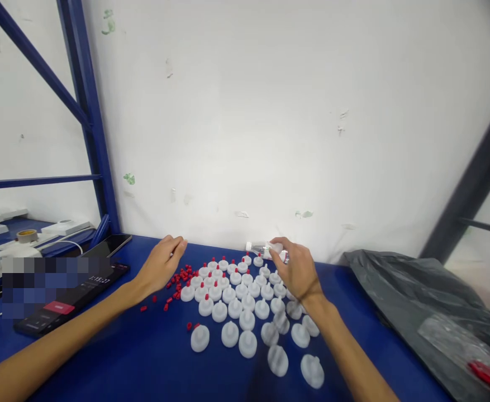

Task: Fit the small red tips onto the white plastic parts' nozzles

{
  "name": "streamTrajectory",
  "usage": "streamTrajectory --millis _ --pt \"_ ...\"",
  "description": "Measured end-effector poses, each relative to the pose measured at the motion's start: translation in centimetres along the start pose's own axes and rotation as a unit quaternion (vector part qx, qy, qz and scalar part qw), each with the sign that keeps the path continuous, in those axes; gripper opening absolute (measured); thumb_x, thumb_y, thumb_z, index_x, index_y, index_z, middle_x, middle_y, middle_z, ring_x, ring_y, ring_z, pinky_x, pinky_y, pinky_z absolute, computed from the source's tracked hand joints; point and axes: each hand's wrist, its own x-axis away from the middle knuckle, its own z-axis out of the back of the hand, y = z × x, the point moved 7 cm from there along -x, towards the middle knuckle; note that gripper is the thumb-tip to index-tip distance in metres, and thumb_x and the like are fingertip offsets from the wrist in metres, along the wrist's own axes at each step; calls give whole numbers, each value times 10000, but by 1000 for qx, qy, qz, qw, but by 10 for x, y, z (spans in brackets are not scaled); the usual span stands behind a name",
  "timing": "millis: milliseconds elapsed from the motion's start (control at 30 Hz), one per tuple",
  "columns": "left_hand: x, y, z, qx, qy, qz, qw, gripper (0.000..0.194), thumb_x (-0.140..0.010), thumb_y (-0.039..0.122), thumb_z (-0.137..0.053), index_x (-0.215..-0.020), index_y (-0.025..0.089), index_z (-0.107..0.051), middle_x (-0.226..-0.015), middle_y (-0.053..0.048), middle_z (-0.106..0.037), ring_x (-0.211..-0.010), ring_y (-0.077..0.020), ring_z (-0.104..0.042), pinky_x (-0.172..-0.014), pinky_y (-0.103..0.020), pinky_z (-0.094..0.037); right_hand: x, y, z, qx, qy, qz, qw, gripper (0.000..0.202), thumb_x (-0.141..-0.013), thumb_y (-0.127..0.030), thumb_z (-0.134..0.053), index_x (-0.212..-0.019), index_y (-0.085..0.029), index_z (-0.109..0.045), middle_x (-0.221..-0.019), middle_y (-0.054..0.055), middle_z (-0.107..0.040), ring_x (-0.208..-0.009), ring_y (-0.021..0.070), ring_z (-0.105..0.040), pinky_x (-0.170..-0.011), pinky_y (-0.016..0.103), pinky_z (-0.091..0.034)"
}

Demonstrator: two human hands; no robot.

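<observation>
Blue tabletop (144, 357) meets a scuffed white wall (248, 111), and the white lids stand spread over its middle, between my forearms. Those at the far left already wear red caps, roughly eighteen by my count; about two dozen bare lids (247, 344) remain nearer me and to the right, a few partly behind my arm, so the figures may be slightly off. Perhaps two dozen loose red caps (183, 274) lie heaped left of the lids, with strays toward me.

My left hand (161, 265) curls beside that heap; I can't tell whether its fingers pinch anything. My right hand (298, 271) hangs above the far-right lids, overlapping one bottle (261, 249) on its side; whether I'm gripping it, I can't tell.
</observation>
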Motion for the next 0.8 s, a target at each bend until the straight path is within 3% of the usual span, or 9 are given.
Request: streamTrajectory --millis 67,167,267,467,600,800 --pt "-3 -10 -7 -24 -19 0 1000 355 -964 433 -403 -719 219 -545 -693 -22 -581 -758 -232 -516 -713 -350 -409 2 4 -7 -4 -20 -4 1000 158 -947 -291 -533 -1056 -228 -629 -972 35 -710 -927 215 -652 -913 366 -444" --pt "-2 -19 -18 -46 -45 -2 998 326 -940 390 -439 -792 204 -661 -821 -68 -671 -831 -257 -565 -790 -391 -440 2 -10 -21 5 -46 19 999 114 -924 -286 -574 -981 -242 -662 -1086 47 -683 -1043 222 -623 -959 365 -418" --pt "-2 -24 -22 -53 -58 -6 997 295 -917 345 -463 -873 208 -720 -912 -90 -700 -894 -271 -603 -850 -417 -465 -8 -17 -34 25 -77 27 996 101 -912 -291 -599 -942 -250 -686 -1024 53 -689 -1004 230 -631 -936 376 -412" --pt "-3 -36 -22 -73 -60 2 996 228 -875 306 -511 -932 224 -716 -947 -70 -732 -932 -272 -625 -840 -394 -486 -23 -2 -61 42 -146 13 988 119 -899 -311 -603 -835 -237 -670 -805 -1 -733 -755 191 -683 -761 314 -434" --pt "-3 -41 -24 -95 -73 10 993 213 -874 322 -523 -866 236 -717 -904 -63 -735 -915 -282 -624 -792 -378 -478 -12 3 -74 45 -177 15 983 63 -867 -286 -642 -903 -237 -660 -788 -12 -755 -818 207 -705 -850 334 -433" --pt "0 -45 -28 -110 -99 16 989 236 -870 287 -508 -867 230 -737 -885 -85 -720 -945 -294 -617 -815 -387 -480 -4 -2 -76 68 -197 24 978 100 -908 -320 -615 -882 -243 -674 -870 3 -760 -856 214 -706 -835 336 -441"
